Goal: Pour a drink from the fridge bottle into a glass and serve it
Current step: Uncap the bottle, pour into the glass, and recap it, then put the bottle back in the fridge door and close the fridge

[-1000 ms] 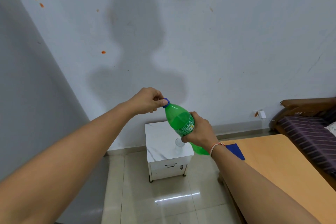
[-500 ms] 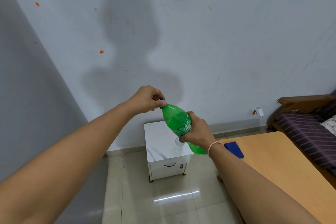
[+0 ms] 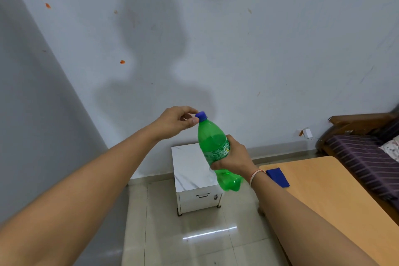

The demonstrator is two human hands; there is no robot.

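While my right hand (image 3: 234,158) wraps tight around the middle of the green bottle (image 3: 213,149) up in the air above the small white counter (image 3: 190,166), my left hand (image 3: 176,121) pinches its blue cap (image 3: 201,116). I think I'm opening it. Next I need to twist the cap off. I can't see the glass.

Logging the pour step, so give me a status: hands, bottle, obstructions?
Right hand gripping green bottle mid-body, tilted. Left hand fingertips at blue cap, cap on. Nothing in the way.

White cabinet (image 3: 190,166) against wall; blue cloth (image 3: 277,177) on wooden table (image 3: 336,196).
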